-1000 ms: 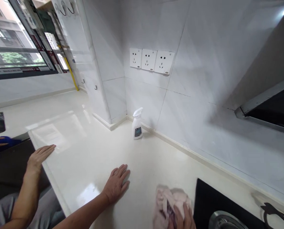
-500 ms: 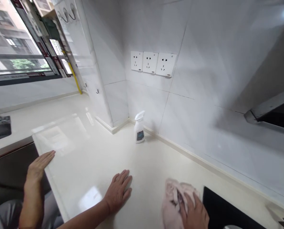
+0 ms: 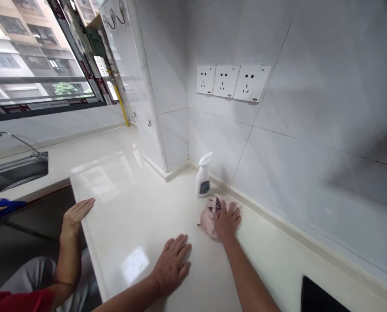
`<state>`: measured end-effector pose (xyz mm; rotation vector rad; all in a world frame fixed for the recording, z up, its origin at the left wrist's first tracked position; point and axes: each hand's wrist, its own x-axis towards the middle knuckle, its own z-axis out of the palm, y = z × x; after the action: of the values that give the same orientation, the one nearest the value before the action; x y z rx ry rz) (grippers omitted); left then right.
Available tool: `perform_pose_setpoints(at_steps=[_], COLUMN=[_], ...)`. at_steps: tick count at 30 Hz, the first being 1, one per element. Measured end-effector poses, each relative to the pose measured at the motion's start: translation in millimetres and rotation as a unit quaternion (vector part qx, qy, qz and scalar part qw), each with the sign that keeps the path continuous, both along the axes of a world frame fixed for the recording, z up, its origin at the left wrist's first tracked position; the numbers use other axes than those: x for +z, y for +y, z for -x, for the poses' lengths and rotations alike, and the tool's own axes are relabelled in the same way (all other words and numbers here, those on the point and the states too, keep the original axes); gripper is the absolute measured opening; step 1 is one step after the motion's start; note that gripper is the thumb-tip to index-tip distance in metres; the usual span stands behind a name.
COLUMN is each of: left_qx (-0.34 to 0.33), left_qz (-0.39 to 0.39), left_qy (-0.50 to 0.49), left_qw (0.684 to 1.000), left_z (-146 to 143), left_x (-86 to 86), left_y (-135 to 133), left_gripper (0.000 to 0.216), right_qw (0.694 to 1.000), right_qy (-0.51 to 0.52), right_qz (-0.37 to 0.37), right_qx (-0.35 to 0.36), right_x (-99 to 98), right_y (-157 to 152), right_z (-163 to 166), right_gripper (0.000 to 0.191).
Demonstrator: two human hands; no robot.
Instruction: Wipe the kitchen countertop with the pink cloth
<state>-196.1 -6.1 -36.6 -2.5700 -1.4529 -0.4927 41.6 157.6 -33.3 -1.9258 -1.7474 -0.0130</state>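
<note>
We have the cloth (image 3: pixel 208 223) on the counter (image 3: pixel 141 221), just in front of the bottle (image 3: pixel 203 177) and near the lip (image 3: pixel 265 203) along the wall. Our right hand (image 3: pixel 227 222) lies over it with fingers spread; we cannot tell whether they grip the fabric or only press it down. Our left hand (image 3: pixel 173 265) is open, palm down on the counter, well placed, we think, as a prop for our weight. The step in hand looks like wiping, and here we would do it with steady, even pressure through the whole palm, spreading the bunched cloth so that more of it meets the surface. The bottle stands so close that we cannot say whether the cloth touches its base; a careless sweep could knock it, so slow strokes around it, or lifting it aside, would serve us better. Along the lip, our fingertips should push the cloth's edge into the seam. We would also overlap our strokes, and leave room for the co-worker's hand (image 3: pixel 78 214) at the counter's left edge.
</note>
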Motion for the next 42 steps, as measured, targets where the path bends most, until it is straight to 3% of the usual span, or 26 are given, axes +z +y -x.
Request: perform_pose_setpoints(at_steps=[3,6,10,15,18,22,24,29,33,38,40,42], left_qx=[0.005,0.005,-0.004,-0.001,0.001,0.013,0.012,0.012,0.019,0.022,0.016,0.015], left_qz=[0.035,0.047,0.007,-0.009,0.016,0.045,0.047,0.038,0.041,0.053,0.053,0.053], left_qy=[-0.011,-0.026,-0.057,-0.085,-0.083,-0.084,-0.079,-0.080,-0.083,-0.099,-0.104,-0.109], left_qw=[0.999,0.999,0.998,0.996,0.996,0.995,0.996,0.996,0.996,0.993,0.993,0.993], left_z=[-3,-5,-4,0,-1,-3,-4,-4,-8,-12,-12,-12], left_x=[5.5,11.5,9.6,0.1,-1.2,0.1,0.7,2.5,8.6,16.0,16.4,15.8], left_y=[1,2,3,5,7,8,7,5,2,-2,-2,-2], left_gripper=[0.048,0.035,0.032,0.031,0.030,0.029,0.029,0.028,0.030,0.034,0.034,0.033], right_qw=[0.997,0.988,0.984,0.987,0.973,0.980,0.978,0.937,0.931,0.953,0.959,0.954], right_qy=[-0.016,-0.029,-0.010,0.073,0.159,0.144,0.159,0.303,0.319,0.262,0.219,0.185], right_qz=[-0.018,-0.077,-0.107,0.027,0.119,0.128,0.124,0.141,0.134,0.012,-0.025,-0.014], right_qx=[0.075,0.134,0.141,0.139,0.114,0.049,0.062,0.102,0.117,0.153,0.180,0.236], right_x=[3.5,-1.1,-13.1,-3.4,9.5,16.4,17.4,29.7,66.2,134.9,147.9,145.7], right_y=[-37,-86,-142,-180,-182,-174,-173,-166,-152,-144,-150,-160], right_z=[38,50,30,-21,-47,-54,-47,-36,-49,-58,-54,-47], right_gripper=[0.061,0.060,0.044,0.042,0.050,0.057,0.055,0.034,0.034,0.029,0.025,0.021])
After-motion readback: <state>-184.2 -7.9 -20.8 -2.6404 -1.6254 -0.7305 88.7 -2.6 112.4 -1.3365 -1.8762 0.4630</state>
